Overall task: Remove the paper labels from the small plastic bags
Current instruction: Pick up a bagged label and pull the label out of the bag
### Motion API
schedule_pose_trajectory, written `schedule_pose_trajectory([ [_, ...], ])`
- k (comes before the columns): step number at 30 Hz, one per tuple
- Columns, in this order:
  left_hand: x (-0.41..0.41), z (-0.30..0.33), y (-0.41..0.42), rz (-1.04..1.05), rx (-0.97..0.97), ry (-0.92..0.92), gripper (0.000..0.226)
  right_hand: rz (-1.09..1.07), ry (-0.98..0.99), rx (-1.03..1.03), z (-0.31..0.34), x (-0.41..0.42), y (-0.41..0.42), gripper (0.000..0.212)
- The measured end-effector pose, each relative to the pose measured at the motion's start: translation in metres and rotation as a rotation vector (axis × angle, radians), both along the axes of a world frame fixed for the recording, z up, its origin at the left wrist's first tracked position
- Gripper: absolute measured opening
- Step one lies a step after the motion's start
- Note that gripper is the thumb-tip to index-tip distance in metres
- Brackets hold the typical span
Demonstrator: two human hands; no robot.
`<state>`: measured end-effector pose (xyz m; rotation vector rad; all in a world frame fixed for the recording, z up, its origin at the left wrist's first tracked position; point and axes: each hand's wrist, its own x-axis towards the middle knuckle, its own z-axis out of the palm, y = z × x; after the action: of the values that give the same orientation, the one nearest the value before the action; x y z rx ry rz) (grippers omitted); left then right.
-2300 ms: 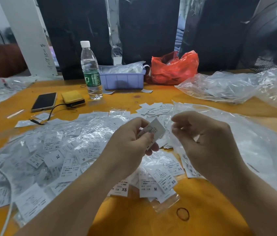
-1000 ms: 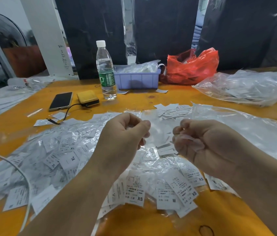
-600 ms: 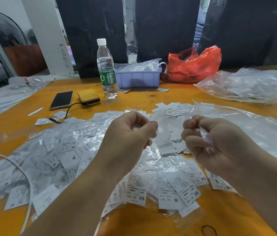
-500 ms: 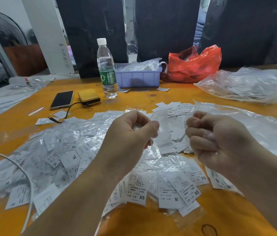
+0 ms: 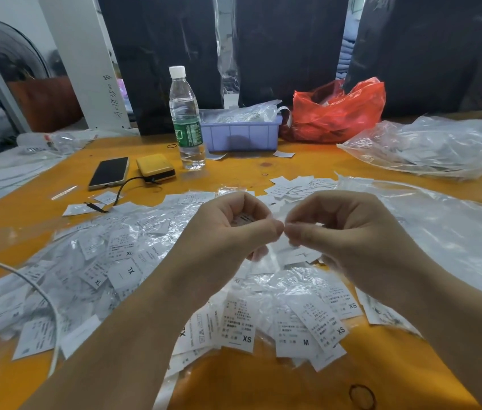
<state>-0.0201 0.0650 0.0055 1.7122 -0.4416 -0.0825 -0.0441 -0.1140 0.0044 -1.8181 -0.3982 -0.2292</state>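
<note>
My left hand [image 5: 234, 232] is curled, and a folded paper label [image 5: 242, 218] shows inside its fingers. My right hand [image 5: 343, 232] is curled beside it and pinches a small clear plastic bag [image 5: 276, 214]. The thumb tips of both hands meet over the pile. A wide heap of small bags with labels [image 5: 121, 261] covers the orange table [image 5: 234, 389] under and left of my hands. Loose paper labels [image 5: 299, 184] lie just beyond my hands.
A big clear plastic bag [image 5: 447, 232] spreads on the right, another [image 5: 441, 146] behind it. At the back stand a water bottle [image 5: 186, 119], a purple bin [image 5: 239, 136] and a red bag [image 5: 337, 113]. Phone [image 5: 109, 173], yellow power bank [image 5: 155, 168], white cable [image 5: 41, 291].
My right hand has moved left from a closed fist apart from the left hand; its fingertips now meet the left thumb. The left hand has stayed where it was.
</note>
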Motion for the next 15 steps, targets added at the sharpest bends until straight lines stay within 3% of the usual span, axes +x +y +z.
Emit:
schedule_pose_trajectory([
  [6, 0.0010, -0.0027, -0.0016, -0.025, -0.063, 0.059, 0.018, -0.070, 0.216, 0.384, 0.0041, 0.0004, -0.0020, 0.024],
  [15, 0.0033, -0.0014, 0.0011, 0.059, -0.198, 0.079, 0.024, 0.015, 0.428, 0.266, 0.0036, 0.0016, 0.0011, 0.025],
])
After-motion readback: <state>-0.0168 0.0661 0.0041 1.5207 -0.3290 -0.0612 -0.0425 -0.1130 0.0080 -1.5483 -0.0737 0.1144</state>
